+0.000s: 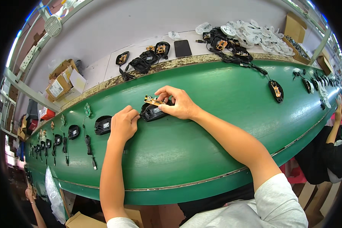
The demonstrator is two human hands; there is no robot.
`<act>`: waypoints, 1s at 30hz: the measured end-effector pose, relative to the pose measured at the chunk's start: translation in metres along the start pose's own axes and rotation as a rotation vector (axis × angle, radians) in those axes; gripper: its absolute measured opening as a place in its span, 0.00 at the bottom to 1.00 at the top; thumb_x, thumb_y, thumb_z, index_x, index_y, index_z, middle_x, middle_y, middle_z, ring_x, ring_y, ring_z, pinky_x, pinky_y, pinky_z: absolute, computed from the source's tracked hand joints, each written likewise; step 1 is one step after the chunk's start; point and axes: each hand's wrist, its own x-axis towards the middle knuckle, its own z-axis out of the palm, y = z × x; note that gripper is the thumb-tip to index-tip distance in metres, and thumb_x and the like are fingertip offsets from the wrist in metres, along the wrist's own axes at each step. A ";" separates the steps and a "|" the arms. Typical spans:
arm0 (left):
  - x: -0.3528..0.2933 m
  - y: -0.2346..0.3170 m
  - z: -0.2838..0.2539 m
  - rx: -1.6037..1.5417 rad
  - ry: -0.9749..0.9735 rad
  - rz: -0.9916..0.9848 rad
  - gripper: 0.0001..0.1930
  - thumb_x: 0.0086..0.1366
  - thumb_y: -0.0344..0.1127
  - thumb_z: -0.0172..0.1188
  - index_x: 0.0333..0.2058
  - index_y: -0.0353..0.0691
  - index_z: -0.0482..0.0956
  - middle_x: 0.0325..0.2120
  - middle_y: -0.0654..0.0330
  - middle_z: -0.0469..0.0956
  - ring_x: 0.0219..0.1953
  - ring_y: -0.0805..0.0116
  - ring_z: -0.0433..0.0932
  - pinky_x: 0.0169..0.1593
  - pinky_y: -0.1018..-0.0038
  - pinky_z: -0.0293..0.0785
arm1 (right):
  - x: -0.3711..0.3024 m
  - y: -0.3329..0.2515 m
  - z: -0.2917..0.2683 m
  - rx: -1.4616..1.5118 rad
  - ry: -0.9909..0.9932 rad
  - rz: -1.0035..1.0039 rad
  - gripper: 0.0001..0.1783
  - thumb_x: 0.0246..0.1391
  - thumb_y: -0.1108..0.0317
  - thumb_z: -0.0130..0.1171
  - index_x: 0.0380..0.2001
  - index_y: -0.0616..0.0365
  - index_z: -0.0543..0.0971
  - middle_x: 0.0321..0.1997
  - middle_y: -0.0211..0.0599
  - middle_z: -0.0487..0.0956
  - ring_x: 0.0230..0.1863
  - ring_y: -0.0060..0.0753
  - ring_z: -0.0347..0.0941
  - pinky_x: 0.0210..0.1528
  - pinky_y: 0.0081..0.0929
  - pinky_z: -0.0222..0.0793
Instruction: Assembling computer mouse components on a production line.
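In front of me a black computer-mouse shell [152,113] rests on the green belt. My right hand [180,104] pinches an orange-brown circuit board [154,100] between thumb and fingers. The board is tilted over the far edge of the shell, with small parts on its top. At the shell's left side, my left hand [124,123] is closed, thumb against the curled fingers. What lies in its fingertips is too small to make out. Just left of that hand sits another black mouse shell [103,125].
Shells, boards and coiled cables [88,144] line the belt at left. A mouse with its board [276,91] lies at right. On the back ledge are a dark phone [182,48], mouse assemblies and a heap of clear covers [254,36]. Other people's hands [338,110] show at both ends.
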 end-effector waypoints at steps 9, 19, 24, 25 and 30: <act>0.008 0.016 0.001 0.187 -0.079 0.014 0.03 0.52 0.29 0.63 0.27 0.42 0.78 0.23 0.63 0.70 0.22 0.58 0.70 0.28 0.67 0.69 | -0.004 0.001 -0.006 0.003 0.000 -0.012 0.21 0.43 0.71 0.62 0.45 0.56 0.78 0.34 0.27 0.80 0.30 0.19 0.68 0.31 0.16 0.59; -0.002 0.037 -0.007 0.024 0.132 0.085 0.15 0.50 0.25 0.61 0.40 0.40 0.76 0.32 0.59 0.78 0.38 0.56 0.75 0.44 0.70 0.72 | -0.009 0.010 -0.014 0.002 -0.005 -0.002 0.21 0.43 0.71 0.62 0.45 0.56 0.78 0.34 0.27 0.80 0.31 0.19 0.68 0.31 0.16 0.59; -0.005 0.038 -0.005 -0.180 0.079 0.020 0.20 0.50 0.22 0.58 0.45 0.37 0.71 0.37 0.57 0.80 0.43 0.55 0.75 0.50 0.70 0.71 | -0.009 0.005 -0.017 0.001 -0.009 0.000 0.21 0.43 0.71 0.62 0.45 0.56 0.78 0.34 0.27 0.80 0.31 0.18 0.68 0.32 0.15 0.59; -0.006 0.037 -0.002 -0.209 0.061 0.002 0.21 0.50 0.21 0.57 0.46 0.36 0.70 0.38 0.56 0.80 0.44 0.55 0.76 0.51 0.69 0.71 | -0.009 0.004 -0.017 0.003 -0.007 -0.001 0.21 0.43 0.71 0.62 0.45 0.56 0.78 0.34 0.27 0.81 0.31 0.18 0.68 0.32 0.15 0.59; -0.004 0.037 0.009 -0.165 0.038 0.031 0.23 0.50 0.20 0.56 0.48 0.35 0.68 0.38 0.54 0.80 0.45 0.55 0.76 0.52 0.67 0.71 | -0.007 0.002 -0.018 -0.019 -0.021 -0.010 0.21 0.43 0.71 0.62 0.45 0.55 0.78 0.34 0.27 0.81 0.31 0.18 0.68 0.32 0.15 0.59</act>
